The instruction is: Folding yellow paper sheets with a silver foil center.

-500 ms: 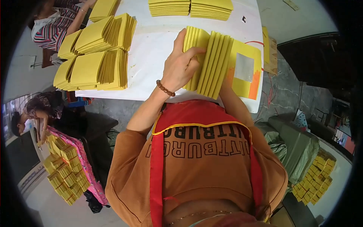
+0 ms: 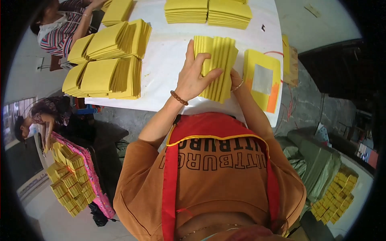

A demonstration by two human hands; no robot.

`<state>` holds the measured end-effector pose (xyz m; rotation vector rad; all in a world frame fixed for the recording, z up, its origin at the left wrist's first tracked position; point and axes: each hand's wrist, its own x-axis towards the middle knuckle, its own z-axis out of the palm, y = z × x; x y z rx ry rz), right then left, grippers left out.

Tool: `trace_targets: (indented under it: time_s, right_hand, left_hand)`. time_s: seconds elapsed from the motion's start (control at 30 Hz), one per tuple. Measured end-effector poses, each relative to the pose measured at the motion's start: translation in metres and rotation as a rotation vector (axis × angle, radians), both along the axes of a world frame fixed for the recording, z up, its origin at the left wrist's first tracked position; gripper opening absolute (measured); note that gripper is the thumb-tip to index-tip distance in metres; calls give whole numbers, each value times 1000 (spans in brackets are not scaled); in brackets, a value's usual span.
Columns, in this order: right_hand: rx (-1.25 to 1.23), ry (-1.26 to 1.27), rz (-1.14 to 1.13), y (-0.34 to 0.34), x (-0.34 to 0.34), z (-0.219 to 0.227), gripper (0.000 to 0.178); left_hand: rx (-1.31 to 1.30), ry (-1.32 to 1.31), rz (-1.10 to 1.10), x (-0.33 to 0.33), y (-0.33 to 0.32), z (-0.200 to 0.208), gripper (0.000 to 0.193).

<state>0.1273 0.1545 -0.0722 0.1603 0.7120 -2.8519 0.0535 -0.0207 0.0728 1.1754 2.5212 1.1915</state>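
A bundle of folded yellow paper sleeves (image 2: pixel 221 56) stands between my two hands above the near side of the white table, its rounded folds facing up. My left hand (image 2: pixel 193 78) grips it from the left, thumb across the folds and fingers along the far left side. Against the bundle's right side is my right hand (image 2: pixel 235 80), its fingers mostly hidden behind the paper. Just right of it, a flat yellow sleeve (image 2: pixel 259 58) with a grey panel and orange edging lies on the table.
Stacks of yellow sleeves (image 2: pixel 100 76) fill the table's left side; more stacks (image 2: pixel 187 12) lie at the far edge. A person in a striped top (image 2: pixel 60 34) sits at far left. Another person (image 2: pixel 46 112) leans over yellow bundles (image 2: pixel 70 176) at left. More bundles (image 2: pixel 335 193) are piled at right.
The bundle's two parts have come together into one narrower block. My left thumb now lies across the folds, and more of my right hand shows beside the bundle.
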Motion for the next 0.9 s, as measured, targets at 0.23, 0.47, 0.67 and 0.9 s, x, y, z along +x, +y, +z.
trace_targets:
  time_s: [0.23,0.47,0.67,0.9]
  right_hand:
    - [647,-251,252,3,-65,70,57]
    - [564,-311,119,20,-138,69,83]
    - [437,-446,-188,-16,-146,43,86]
    - [560,-415,-371,-21,-165,58,46]
  left_hand:
    - [649,-899,262,-30,-3,-43,99]
    - [1358,-1191,419,-102,7,-94,44]
    - [1526,-937,920,-105,69,-77,61]
    - [1417,-938,946,-126,71,-107,84]
